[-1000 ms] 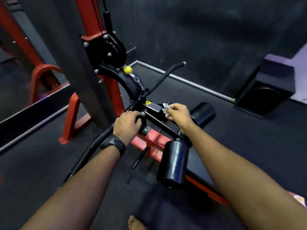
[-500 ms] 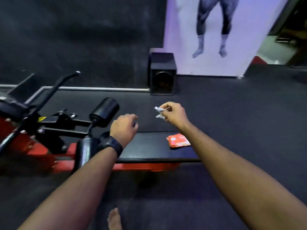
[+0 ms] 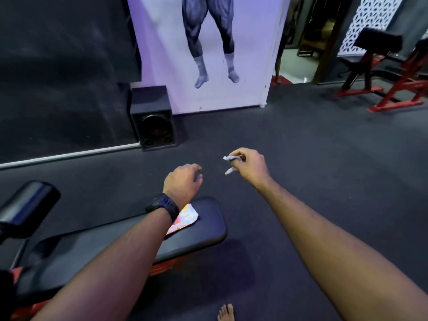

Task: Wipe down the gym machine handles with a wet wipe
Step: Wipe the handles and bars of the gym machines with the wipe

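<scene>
Out over the dark floor, right hand (image 3: 251,169) is pinching the crumpled wet wipe (image 3: 230,163) w/ ends poking out left of the fingers, left hand (image 3: 184,183) loose & holding nothing.

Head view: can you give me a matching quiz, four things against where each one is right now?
Things:
1 wipe
2 packet
3 speaker
4 watch

Places:
A on the left arm
B on the bench
C pinched in the right hand
D beside the poster

Pairs: 1-C, 2-B, 3-D, 4-A.
</scene>
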A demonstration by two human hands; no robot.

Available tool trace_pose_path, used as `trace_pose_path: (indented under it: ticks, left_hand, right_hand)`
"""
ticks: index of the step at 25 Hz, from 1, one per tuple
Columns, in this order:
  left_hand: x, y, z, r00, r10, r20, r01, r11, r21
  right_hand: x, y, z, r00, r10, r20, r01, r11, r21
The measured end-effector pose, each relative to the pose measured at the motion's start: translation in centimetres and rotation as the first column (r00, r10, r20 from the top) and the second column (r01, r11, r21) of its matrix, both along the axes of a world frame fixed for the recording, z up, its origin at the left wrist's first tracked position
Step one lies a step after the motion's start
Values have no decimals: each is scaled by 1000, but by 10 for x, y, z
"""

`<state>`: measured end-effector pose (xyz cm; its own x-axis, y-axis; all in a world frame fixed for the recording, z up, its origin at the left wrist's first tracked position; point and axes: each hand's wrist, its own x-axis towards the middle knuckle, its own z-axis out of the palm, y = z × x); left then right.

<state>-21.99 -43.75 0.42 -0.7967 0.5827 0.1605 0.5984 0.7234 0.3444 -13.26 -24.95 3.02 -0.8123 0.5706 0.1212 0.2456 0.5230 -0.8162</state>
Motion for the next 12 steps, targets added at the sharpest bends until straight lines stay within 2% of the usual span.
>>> trace_pose_path:
  ticks: [8,12]
  left_hand:
    - [-84,152,22,994,112,9,-112,993,-42]
    - [-141,201,18,953,304,-2,-304,951,-51]
  right_hand:
    - [-85,155,10,985,155,74,-155,988,-6]
    - [-177,222,1,939,329,101,-334,942,35]
